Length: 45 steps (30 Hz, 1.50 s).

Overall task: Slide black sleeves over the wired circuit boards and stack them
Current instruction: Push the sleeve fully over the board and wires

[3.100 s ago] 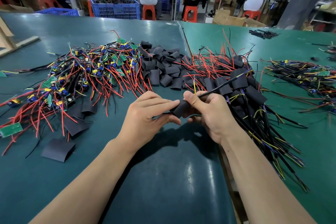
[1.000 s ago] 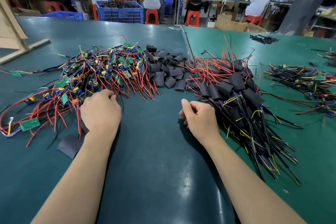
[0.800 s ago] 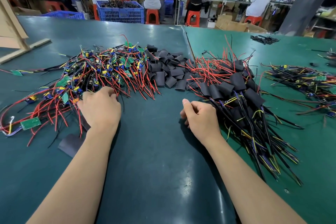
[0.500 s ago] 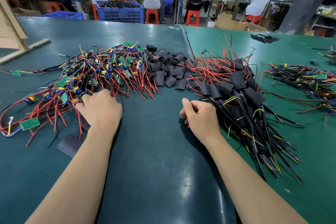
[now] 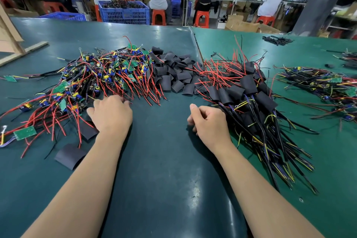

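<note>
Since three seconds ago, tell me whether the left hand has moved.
Yes. The left hand left the right hand and went left to the bare-board pile.
</note>
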Available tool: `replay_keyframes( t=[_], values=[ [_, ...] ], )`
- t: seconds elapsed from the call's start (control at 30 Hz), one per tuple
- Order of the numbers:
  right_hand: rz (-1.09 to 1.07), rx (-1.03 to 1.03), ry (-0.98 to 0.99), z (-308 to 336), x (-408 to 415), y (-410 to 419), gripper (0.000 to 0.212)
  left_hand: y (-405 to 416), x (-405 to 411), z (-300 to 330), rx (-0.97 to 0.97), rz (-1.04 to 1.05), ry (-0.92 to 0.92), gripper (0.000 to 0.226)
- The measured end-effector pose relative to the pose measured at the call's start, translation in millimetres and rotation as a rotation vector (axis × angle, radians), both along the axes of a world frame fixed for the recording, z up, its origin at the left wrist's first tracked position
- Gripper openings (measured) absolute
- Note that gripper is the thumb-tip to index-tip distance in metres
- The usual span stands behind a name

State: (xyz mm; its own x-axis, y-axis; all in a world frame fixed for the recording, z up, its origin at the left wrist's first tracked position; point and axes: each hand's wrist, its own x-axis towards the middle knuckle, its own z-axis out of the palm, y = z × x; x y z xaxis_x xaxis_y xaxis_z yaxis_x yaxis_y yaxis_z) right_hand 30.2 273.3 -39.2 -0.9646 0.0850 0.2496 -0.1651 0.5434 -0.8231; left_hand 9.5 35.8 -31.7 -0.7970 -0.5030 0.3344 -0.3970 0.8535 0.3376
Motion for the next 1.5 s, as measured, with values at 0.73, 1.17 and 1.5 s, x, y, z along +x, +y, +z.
replay_keyframes(
  t=[0.73, 1.17, 1.5],
  values=[
    [0.247, 0.260, 0.052, 10.4, 7.8, -4.4, 0.053, 83.8, 53.1, 13.6, 0.528, -1.257, 0.466, 0.012],
    [0.226, -0.132, 0.440, 10.3, 18.2, -11.4, 0.013, 67.0, 31.0, 7.3, 0.672, -0.470, 0.174, 0.069],
    [0.432, -0.077, 0.436, 13.9, 26.1, -21.1, 0.008, 51.7, 20.0, 26.3, 1.841, -0.220, 0.405, 0.010]
  ],
)
